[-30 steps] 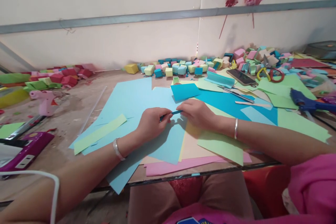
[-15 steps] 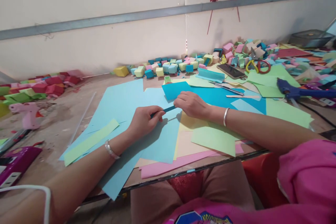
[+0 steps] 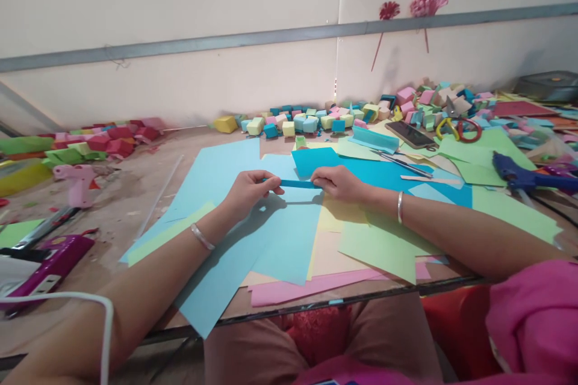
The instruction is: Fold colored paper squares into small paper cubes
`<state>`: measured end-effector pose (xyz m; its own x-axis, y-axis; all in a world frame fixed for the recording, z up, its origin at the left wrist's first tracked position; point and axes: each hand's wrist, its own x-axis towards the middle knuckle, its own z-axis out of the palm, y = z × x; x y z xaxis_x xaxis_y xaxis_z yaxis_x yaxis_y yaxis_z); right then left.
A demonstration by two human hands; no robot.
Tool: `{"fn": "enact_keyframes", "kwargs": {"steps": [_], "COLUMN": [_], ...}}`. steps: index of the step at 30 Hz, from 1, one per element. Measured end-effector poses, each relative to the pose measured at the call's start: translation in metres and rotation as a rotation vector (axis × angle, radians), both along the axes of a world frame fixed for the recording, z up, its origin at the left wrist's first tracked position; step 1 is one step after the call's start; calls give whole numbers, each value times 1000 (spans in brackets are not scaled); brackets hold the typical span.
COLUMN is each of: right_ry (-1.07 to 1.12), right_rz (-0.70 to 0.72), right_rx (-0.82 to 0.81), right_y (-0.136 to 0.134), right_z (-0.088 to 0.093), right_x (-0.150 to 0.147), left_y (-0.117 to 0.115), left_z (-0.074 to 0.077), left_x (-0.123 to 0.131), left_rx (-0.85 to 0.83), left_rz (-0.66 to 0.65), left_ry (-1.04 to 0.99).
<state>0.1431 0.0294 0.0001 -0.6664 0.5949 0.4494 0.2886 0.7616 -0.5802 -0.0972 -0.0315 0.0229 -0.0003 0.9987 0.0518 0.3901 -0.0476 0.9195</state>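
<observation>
A narrow dark blue paper strip [image 3: 295, 184] is stretched level between my two hands, just above the table. My left hand [image 3: 253, 190] pinches its left end between thumb and fingers. The right end is gripped by my right hand [image 3: 338, 183], its fingers curled over the paper. Beneath the hands lie overlapping light blue sheets [image 3: 221, 174], and the strip casts a shadow on them. Just behind my right hand is a darker blue piece of paper [image 3: 311, 159]. A pale green sheet [image 3: 383, 246] lies under my right forearm.
Small folded paper boxes [image 3: 288, 128] line the wall. To the right are scissors [image 3: 458, 126], a phone [image 3: 410, 134] and a blue glue gun [image 3: 524, 174]. A pink glue gun [image 3: 77, 185] and a purple power strip [image 3: 58, 267] sit left. A white cable [image 3: 106, 325] crosses my left forearm.
My left hand has risen, and the strip has gone from slanted to nearly level. More of it shows between my hands. The camera view has turned slightly left and up.
</observation>
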Motion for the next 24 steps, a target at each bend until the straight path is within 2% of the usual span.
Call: {"fn": "enact_keyframes", "kwargs": {"steps": [3, 6, 9, 13, 14, 17, 18, 24], "right_ry": [27, 56, 89, 138, 135, 98, 85, -27], "right_rz": [-22, -61, -123, -145, -140, -121, -111, -22], "right_rx": [-30, -52, -90, -122, -117, -69, -39, 76], "right_y": [-2, -4, -5, -12, -14, -23, -26, -35], "right_z": [-2, -4, -4, -2, -2, -3, -5, -12], "right_x": [-2, 0, 2, -1, -2, -7, -8, -13], "left_y": [4, 11, 15, 4, -2, -17, -20, -19], "left_z": [-3, -3, 0, 1, 1, 0, -1, -7], "left_x": [-4, -13, -20, -7, 0, 19, 23, 26], "left_rx": [-17, 21, 79, 82, 68, 50, 41, -75], "left_rz": [79, 241, 324, 230, 168, -165, -208, -13], "left_ry": [-178, -357, -415, -411, -403, -281, -266, -359]}}
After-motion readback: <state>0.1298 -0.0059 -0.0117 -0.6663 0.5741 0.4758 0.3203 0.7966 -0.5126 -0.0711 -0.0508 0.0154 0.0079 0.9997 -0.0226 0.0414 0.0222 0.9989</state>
